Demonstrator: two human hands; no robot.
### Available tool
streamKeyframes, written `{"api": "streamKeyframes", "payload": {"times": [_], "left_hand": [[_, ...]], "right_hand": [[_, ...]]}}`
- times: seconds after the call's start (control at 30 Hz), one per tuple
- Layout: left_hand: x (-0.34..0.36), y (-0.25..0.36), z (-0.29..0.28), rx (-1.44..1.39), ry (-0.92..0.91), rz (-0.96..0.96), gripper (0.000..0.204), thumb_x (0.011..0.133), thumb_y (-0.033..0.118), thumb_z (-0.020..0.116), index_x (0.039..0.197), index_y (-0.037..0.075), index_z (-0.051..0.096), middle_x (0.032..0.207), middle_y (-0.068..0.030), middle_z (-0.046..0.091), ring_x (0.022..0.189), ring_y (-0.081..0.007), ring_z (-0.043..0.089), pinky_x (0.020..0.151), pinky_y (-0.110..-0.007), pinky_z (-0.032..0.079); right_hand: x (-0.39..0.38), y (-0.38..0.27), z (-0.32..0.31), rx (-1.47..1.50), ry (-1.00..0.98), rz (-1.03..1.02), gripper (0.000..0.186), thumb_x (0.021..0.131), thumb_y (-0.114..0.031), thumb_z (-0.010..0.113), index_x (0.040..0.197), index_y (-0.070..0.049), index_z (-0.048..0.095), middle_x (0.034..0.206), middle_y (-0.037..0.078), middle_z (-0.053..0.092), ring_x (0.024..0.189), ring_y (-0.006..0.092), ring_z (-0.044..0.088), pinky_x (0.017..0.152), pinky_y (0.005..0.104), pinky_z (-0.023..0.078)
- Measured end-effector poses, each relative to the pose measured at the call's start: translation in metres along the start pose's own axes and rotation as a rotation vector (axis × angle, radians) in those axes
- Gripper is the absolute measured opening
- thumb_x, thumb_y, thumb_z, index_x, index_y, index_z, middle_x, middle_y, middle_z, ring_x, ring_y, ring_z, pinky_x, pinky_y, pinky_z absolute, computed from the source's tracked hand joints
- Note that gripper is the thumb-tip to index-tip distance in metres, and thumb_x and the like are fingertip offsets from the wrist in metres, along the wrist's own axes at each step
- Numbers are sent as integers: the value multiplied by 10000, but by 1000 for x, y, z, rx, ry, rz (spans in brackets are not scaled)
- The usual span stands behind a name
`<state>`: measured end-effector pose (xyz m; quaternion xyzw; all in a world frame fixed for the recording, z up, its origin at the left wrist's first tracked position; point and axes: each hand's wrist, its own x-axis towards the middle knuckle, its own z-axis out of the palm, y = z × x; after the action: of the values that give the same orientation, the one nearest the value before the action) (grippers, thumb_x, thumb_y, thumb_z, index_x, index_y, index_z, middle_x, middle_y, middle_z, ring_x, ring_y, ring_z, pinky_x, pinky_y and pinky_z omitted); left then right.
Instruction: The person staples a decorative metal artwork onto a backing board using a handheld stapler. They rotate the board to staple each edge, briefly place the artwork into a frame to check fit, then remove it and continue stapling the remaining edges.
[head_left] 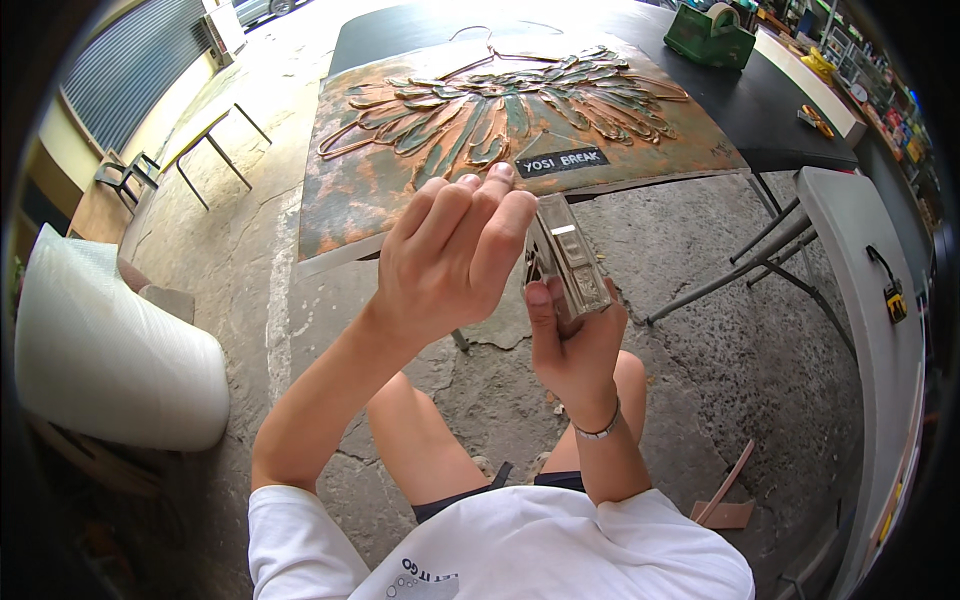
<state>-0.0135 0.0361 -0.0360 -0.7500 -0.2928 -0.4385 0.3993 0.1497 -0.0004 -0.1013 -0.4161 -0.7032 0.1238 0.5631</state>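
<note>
In front of my lap, my right hand grips a clear plastic case, thumb on its near left side. Small dark pieces show at the case's left edge, too unclear to name. Just left of the case is my left hand, raised with its fingers curled together; whatever they pinch, if anything, is hidden. Beyond both hands lies a painted panel in copper and green with raised petal shapes and a hanger-shaped outline. A small black label with white lettering sits near the panel's front edge.
The panel rests on a black table with a green tape dispenser and orange-handled scissors. At right, a pale folding table holds a yellow tape measure. A bubble-wrap roll stands left. Wood scraps lie on the floor.
</note>
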Motion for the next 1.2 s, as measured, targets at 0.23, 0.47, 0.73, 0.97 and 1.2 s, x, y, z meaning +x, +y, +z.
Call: {"api": "streamKeyframes", "payload": {"times": [0.23,0.47,0.73,0.97,1.2], "left_hand": [[0,0,0,-16,0,-11,250,859,67,664,1082,28,559,931,-125,710,820,-223,645,754,-332,510],[1,1,-2,-31,-15,-28,363,808,-8,784,1085,34,553,974,-107,731,754,-188,628,708,-308,498],[2,1,-4,-31,-25,-26,355,812,-13,775,1080,33,546,982,-122,734,758,-204,634,714,-317,502],[2,0,-4,-62,-26,-17,344,812,-17,771,1052,31,530,998,-149,735,774,-228,653,726,-332,517],[1,-1,-7,-55,-30,-5,321,824,-12,763,994,49,498,987,-163,735,769,-232,658,723,-331,518]], "right_hand": [[1,1,-2,-18,-14,-45,227,851,-212,750,850,-67,575,532,69,544,463,289,470,609,365,354],[2,2,-3,-36,-35,-47,214,839,-199,756,842,-71,584,576,73,575,471,283,492,611,368,363],[3,0,-3,-30,-22,-53,195,826,-173,755,820,-72,588,605,75,587,488,291,498,611,371,363],[3,3,1,19,-7,-28,186,824,-152,745,796,-62,584,627,80,583,489,295,496,591,376,360],[3,12,20,137,140,-44,177,806,-99,736,745,-52,576,629,91,579,490,278,515,499,348,383]]}}
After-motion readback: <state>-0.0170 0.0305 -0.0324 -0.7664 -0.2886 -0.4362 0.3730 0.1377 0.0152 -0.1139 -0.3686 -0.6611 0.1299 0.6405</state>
